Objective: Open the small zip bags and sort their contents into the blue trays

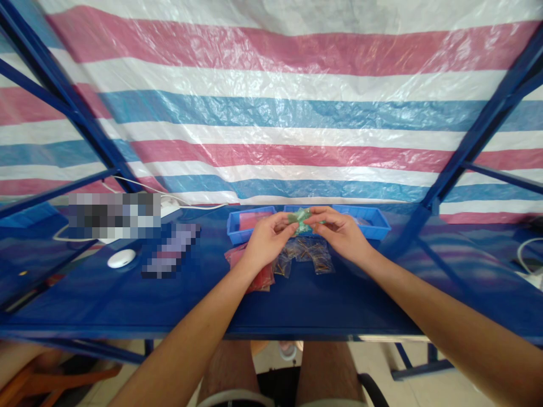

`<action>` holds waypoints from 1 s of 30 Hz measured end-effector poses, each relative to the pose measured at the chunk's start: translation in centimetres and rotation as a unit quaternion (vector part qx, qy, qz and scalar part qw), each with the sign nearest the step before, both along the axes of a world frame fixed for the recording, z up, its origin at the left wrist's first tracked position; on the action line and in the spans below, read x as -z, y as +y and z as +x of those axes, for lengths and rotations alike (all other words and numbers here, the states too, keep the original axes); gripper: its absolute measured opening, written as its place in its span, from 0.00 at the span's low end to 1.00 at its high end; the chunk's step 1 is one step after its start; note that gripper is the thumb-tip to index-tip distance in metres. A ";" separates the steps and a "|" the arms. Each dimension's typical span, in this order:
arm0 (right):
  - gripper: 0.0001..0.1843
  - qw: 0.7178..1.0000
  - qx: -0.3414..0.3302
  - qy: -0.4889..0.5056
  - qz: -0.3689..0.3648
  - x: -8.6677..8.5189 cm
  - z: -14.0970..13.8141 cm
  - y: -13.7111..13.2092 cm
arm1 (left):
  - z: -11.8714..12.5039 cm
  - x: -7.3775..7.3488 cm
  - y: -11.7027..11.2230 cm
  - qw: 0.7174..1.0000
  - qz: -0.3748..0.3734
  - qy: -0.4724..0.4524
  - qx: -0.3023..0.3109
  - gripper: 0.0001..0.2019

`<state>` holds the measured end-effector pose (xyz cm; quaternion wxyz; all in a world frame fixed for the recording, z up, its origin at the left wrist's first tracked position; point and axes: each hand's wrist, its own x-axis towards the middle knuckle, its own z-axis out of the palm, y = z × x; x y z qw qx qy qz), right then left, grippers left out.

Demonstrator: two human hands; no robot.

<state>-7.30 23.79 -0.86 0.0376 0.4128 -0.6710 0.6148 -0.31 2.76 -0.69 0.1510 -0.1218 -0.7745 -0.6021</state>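
Note:
Between my two hands is a small green plastic bag [302,219], held up just over the blue bins. My left hand [271,236] is closed with thumb and fingers pinching the bag's left side. On its right side my right hand [337,230] grips it the same way. Below the hands lie several small clear bags of thin brownish pieces [322,261], whose kind I cannot make out. Pink plastic bags [261,281] are piled under my left wrist. What the green bag contains is too small to tell.
A blue bin [231,226] with pink bags stands behind my left hand, and another blue bin [379,224] behind my right. A white oval case [121,259] lies on the blue table [190,305] at left. Blue frame posts [466,135] and striped sheeting [297,113] rise behind.

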 end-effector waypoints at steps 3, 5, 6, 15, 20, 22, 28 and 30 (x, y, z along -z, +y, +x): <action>0.12 0.999 -0.024 -0.038 0.028 0.0 -0.1 0.0 | -0.1 0.0 0.2 0.999 0.037 0.008 -0.003 0.21; 0.13 0.999 0.015 -0.026 0.035 0.0 -0.3 0.0 | 0.0 -0.1 0.2 0.999 0.015 0.016 -0.030 0.24; 0.13 0.998 0.050 -0.011 0.035 0.0 -0.5 0.1 | 0.1 -0.2 0.2 0.998 -0.014 0.025 -0.047 0.23; 0.18 0.957 0.170 0.208 0.106 0.2 -1.7 0.4 | 1.6 -0.5 0.4 0.924 -0.364 0.116 0.009 0.15; 0.26 0.934 0.122 0.274 0.196 1.0 -1.8 -0.3 | 1.1 0.4 0.2 0.906 -0.410 0.098 0.032 0.15; 0.28 0.922 0.128 0.287 0.227 1.2 -1.9 -0.3 | 0.9 0.5 0.0 0.904 -0.414 0.099 0.026 0.14; 0.29 0.894 0.179 0.301 0.279 1.5 -2.1 0.0 | 0.9 0.2 0.0 0.900 -0.425 0.096 -0.003 0.12; 0.28 0.890 0.186 0.302 0.286 1.6 -2.1 0.2 | 1.0 0.0 0.1 0.905 -0.412 0.103 -0.021 0.12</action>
